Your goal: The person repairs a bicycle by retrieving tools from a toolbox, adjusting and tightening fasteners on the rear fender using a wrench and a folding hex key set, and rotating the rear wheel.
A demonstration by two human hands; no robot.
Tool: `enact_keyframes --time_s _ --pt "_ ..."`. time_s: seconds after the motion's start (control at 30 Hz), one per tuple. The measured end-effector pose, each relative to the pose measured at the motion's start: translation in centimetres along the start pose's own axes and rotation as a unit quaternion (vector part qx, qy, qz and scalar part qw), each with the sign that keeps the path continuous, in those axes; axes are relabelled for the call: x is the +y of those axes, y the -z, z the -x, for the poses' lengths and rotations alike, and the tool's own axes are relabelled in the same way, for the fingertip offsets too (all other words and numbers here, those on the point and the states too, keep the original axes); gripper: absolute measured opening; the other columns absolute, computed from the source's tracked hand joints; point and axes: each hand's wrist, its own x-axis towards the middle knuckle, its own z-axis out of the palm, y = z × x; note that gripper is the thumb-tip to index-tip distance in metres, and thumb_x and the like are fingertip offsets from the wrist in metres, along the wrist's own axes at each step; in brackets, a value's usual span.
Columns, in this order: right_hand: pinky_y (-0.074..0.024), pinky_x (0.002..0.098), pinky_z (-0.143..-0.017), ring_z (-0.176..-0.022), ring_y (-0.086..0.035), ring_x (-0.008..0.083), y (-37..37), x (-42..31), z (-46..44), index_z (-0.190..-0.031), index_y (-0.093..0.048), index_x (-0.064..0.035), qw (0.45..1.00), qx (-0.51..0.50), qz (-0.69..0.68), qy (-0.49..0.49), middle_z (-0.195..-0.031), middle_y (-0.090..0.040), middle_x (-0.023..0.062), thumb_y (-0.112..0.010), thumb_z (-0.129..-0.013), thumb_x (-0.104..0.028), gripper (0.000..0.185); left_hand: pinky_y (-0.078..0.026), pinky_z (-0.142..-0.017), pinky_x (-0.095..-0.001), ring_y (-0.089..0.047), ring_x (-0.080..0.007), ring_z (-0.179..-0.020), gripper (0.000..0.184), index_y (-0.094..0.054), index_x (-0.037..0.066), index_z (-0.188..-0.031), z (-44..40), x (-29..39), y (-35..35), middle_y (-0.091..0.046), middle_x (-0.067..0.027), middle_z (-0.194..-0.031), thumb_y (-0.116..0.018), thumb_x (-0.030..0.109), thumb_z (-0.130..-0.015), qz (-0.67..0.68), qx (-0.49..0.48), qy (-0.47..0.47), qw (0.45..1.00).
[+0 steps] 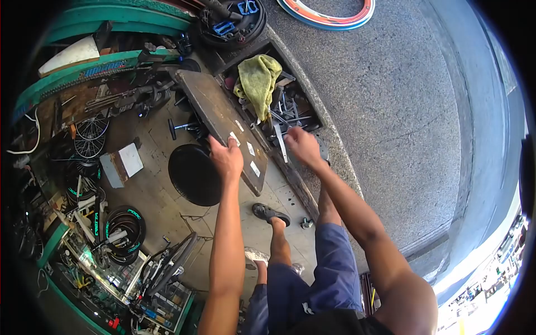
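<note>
My left hand [227, 159] is closed on the near edge of a worn brown wooden board [215, 111], which is tilted beside an open tool box. My right hand [302, 145] is curled over the front of the box, close to a flat silver metal piece [280, 142]; what its fingers hold, if anything, is hidden. Inside the box lie several metal tools [287, 109] and a yellow-green cloth [258, 81].
A round black stool seat [195, 175] stands left of the board. Bicycle wheels [91, 135], tyres [124, 229] and a glass case [167, 307] are at the left. Another person's leg [260, 273] is beside mine. A tub with blue pedals [231, 25] sits beyond the box.
</note>
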Motion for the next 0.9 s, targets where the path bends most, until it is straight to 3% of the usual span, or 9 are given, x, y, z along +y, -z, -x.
enact_keyframes --time_s 0.1,0.23,0.3,0.43,0.5,0.6,0.73,0.83,0.9 --pt "-0.0528 0.0475 -0.088 -0.106 -0.064 0.0402 0.1 -0.2 -7.3 -0.131 -0.053 -0.0137 0.984 0.151 0.069 0.062 -0.121 -0.062 0.0209 -0.066 -0.088 -0.033 0.049 -0.051 -0.087 -0.0457 -0.065 -0.0437 -0.103 0.043 -0.052 -0.004 -0.126 -0.4 -1.1 0.9 -0.068 -0.0273 -0.108 -0.063 0.014 -0.089 0.011 0.017 0.008 1.0" --pt "-0.0527 0.0494 -0.09 -0.12 -0.056 0.0387 -0.6 -7.7 -13.9 -0.14 -0.048 -0.0245 0.958 0.207 0.133 0.147 -0.132 -0.053 0.017 -0.069 -0.084 -0.028 0.06 -0.051 -0.086 -0.0449 -0.067 -0.0434 -0.1 0.041 -0.054 -0.005 -0.124 -0.9 -2.5 1.0 -0.069 -0.0263 -0.107 -0.064 0.013 -0.089 0.046 0.035 -0.002 0.998" --pt "-0.0531 0.0493 -0.09 -0.123 -0.054 0.0375 -1.8 -7.9 -17.2 -0.135 -0.055 -0.027 0.944 0.095 0.267 0.168 -0.133 -0.053 0.0147 -0.069 -0.08 -0.023 0.056 -0.051 -0.085 -0.045 -0.067 -0.043 -0.099 0.04 -0.054 -0.005 -0.124 -0.6 -2.5 0.9 -0.069 -0.0263 -0.106 -0.063 0.012 -0.088 0.018 0.038 -0.004 0.999" --pt "-0.0535 0.0463 -0.087 -0.105 -0.064 0.0355 -0.4 -7.9 -18.8 -0.11 -0.071 -0.0191 0.965 0.111 0.142 0.191 -0.108 -0.065 0.0149 -0.063 -0.079 -0.018 0.032 -0.052 -0.083 -0.0453 -0.068 -0.0427 -0.098 0.04 -0.054 -0.005 -0.123 -0.4 -0.6 0.6 -0.069 -0.0268 -0.104 -0.062 0.01 -0.088 0.027 0.035 -0.011 0.999" --pt "-0.0526 0.0469 -0.082 -0.092 -0.065 0.0374 4.1 -9.6 -14.8 -0.1 -0.068 -0.0088 0.938 0.224 0.053 0.26 -0.099 -0.065 0.0176 -0.061 -0.076 -0.012 0.025 -0.053 -0.082 -0.0455 -0.068 -0.0427 -0.096 0.039 -0.055 -0.004 -0.123 -0.3 -0.1 0.3 -0.069 -0.0271 -0.103 -0.061 0.009 -0.087 0.032 0.032 -0.001 0.999" --pt "-0.0517 0.0431 -0.077 -0.085 -0.066 0.0376 11.1 -8.9 -7.5 -0.097 -0.063 -0.0018 0.945 0.252 0.009 0.209 -0.091 -0.065 0.0186 -0.058 -0.076 -0.007 0.023 -0.053 -0.082 -0.0451 -0.069 -0.042 -0.096 0.042 -0.054 -0.005 -0.124 -0.9 -1.0 0.3 -0.07 -0.0267 -0.104 -0.062 0.01 -0.086 0.045 0.04 0.01 0.998" --pt "-0.0527 0.0458 -0.082 -0.093 -0.067 0.039 9.6 -2.1 -4.1 -0.1 -0.065 -0.0035 0.973 0.18 0.094 0.113 -0.098 -0.068 0.02 -0.057 -0.076 -0.006 0.026 -0.053 -0.085 -0.0439 -0.069 -0.0399 -0.096 0.045 -0.055 -0.005 -0.126 -1.0 -2.6 0.9 -0.07 -0.0254 -0.106 -0.063 0.011 -0.085 0.064 0.027 0.018 0.997" --pt "-0.0545 0.0474 -0.087 -0.101 -0.066 0.0385 6.4 2.5 -7.8 -0.112 -0.067 -0.0103 0.923 -0.222 0.29 0.123 -0.106 -0.068 0.0213 -0.057 -0.079 -0.008 0.035 -0.053 -0.085 -0.0434 -0.069 -0.0389 -0.096 0.047 -0.054 -0.005 -0.128 -1.3 -3.1 1.1 -0.07 -0.0247 -0.106 -0.064 0.012 -0.085 0.072 0.027 0.026 0.997" --pt "-0.0535 0.0486 -0.088 -0.1 -0.067 0.0376 4.2 -2.1 -11.3 -0.115 -0.066 -0.0126 0.955 -0.086 0.24 0.152 -0.106 -0.068 0.0212 -0.059 -0.081 -0.013 0.034 -0.053 -0.085 -0.0431 -0.069 -0.0387 -0.097 0.047 -0.054 -0.005 -0.128 -1.2 -2.8 1.3 -0.07 -0.0248 -0.106 -0.063 0.012 -0.085 0.074 0.024 0.023 0.997"
